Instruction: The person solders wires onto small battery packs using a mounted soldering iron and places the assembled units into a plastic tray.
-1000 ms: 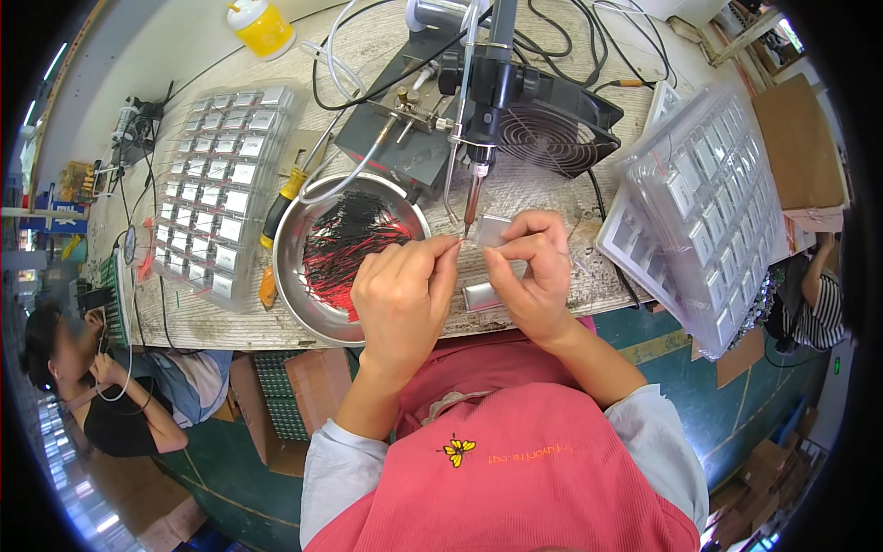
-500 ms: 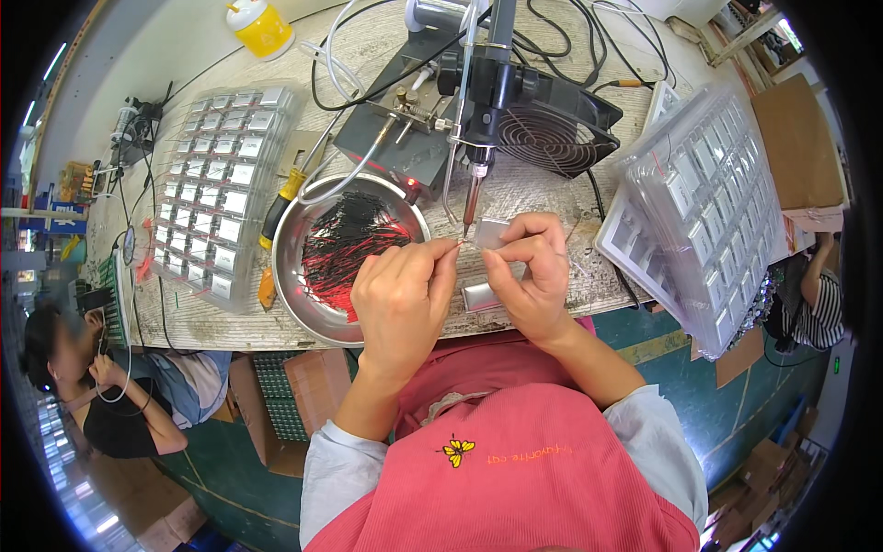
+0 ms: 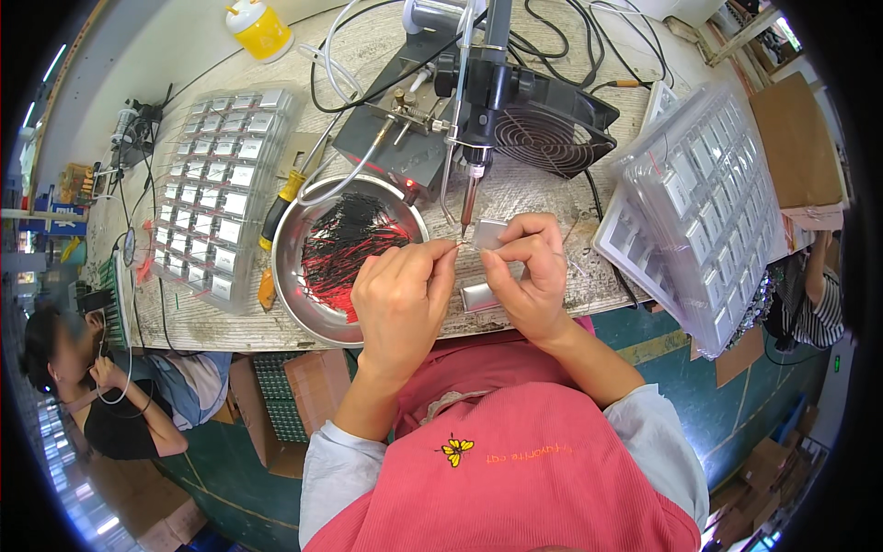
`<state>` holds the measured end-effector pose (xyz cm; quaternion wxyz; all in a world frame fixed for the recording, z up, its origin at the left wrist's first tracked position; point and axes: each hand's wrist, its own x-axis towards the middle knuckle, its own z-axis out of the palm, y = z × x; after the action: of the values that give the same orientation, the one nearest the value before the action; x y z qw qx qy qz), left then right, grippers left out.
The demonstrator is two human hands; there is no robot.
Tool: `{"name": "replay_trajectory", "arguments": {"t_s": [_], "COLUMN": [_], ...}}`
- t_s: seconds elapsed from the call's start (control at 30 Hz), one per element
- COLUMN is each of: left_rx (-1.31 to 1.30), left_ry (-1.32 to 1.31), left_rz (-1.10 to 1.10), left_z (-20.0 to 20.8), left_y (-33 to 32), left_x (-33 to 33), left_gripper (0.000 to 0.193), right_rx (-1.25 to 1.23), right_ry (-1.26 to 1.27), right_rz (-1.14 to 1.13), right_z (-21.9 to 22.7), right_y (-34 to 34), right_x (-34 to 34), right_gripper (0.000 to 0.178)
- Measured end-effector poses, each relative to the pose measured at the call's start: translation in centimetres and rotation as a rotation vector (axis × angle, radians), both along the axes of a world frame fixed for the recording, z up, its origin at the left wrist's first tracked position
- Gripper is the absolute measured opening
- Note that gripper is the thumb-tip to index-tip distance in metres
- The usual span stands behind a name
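Left hand (image 3: 402, 293) pinched on a thin wire (image 3: 454, 245) whose end reaches toward the soldering iron tip (image 3: 466, 219). Right hand (image 3: 529, 271) gripping a small silver battery cell (image 3: 490, 234) between thumb and fingers, held just below that same tip, touching or nearly touching the wire end; cannot tell which. Just below the tip and between the two hands, a second silver cell (image 3: 484, 294) lying flat on the worn bench top (image 3: 543, 189). Left of the tip, a round metal bowl (image 3: 292, 276) holding a heap of red and black wires (image 3: 345, 250). Further left of the tip, a clear tray (image 3: 225, 189) of silver cells in rows, with a yellow-handled screwdriver (image 3: 280, 207) between tray and bowl. Above the tip, the iron's stand and a black fan (image 3: 543, 129). Well right of the tip, stacked clear trays (image 3: 704, 198) of more cells. Far up-left of the tip, a yellow bottle (image 3: 260, 28).
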<state>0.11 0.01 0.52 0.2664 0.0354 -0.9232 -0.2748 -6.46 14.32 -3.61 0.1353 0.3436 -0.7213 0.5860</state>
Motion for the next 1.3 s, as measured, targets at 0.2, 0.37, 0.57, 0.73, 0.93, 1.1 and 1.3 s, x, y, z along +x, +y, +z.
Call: {"name": "replay_trajectory", "arguments": {"t_s": [0.2,0.37,0.57,0.73,0.93,1.1,1.3], "left_rx": [0.008,0.002,0.041,0.057,0.103,0.199,0.247], "left_ry": [-0.003,-0.038,-0.035,-0.061,-0.121,-0.157,-0.102], "left_rz": [-0.002,-0.004,-0.016,-0.031,-0.029,0.034,0.048], "left_z": [-0.1,0.0,-0.5,-0.8,-0.7,-1.4,-1.2], "left_y": [0.1,0.2,0.5,0.6,0.0,-1.0,-1.4], "left_x": [0.0,0.1,0.3,0.6,1.6,2.1,2.0], "left_gripper": [0.008,0.007,0.007,0.006,0.007,0.017,0.017], "right_rx": [-0.012,-0.011,-0.029,-0.044,-0.083,-0.111,-0.131], "right_ry": [-0.024,-0.017,-0.023,-0.033,-0.102,-0.075,-0.099], "right_rz": [0.002,0.000,-0.017,-0.055,-0.077,-0.097,-0.078], "right_z": [-0.1,-0.2,-0.3,-0.5,-0.6,-0.6,-0.6], "right_y": [0.1,0.2,0.2,0.3,0.4,0.3,0.0], "right_x": [0.1,0.0,0.0,0.1,0.2,0.3,0.5], "right_gripper": [0.014,0.014,0.014,0.015,0.016,0.016,0.015]}}
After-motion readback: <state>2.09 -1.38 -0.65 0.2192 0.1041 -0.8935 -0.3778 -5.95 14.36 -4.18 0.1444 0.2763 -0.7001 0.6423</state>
